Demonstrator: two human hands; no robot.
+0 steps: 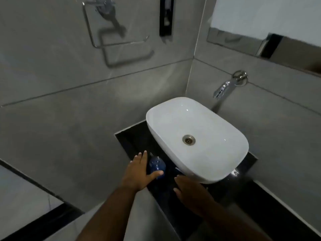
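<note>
Blue bottle [156,164]: small, translucent, stands on the black counter [129,136], left of the white basin [208,176] and just beside its outer wall. Top of the bottle is blurred; type of cap cannot be told.

Left hand [138,173]: grasps the blue bottle. Thumb [157,173] wraps across the near side; fingers [143,154] run along the left and far side, fairly straight. Forearm enters from the near edge.

Right hand [192,190]: released, fingers loose and pointing left, holding nothing. It is over the near part of the black counter, just under the near rim of the white basin, apart from the bottle.

White basin: sits on top of the counter, metal drain [188,140] in the middle, interior looks dry.

Beyond: chrome tap [224,88] on the far-right wall over the basin's far end. Chrome towel rail [97,42] on the far-left tiled wall. Mirror [260,16] at far right.
</note>
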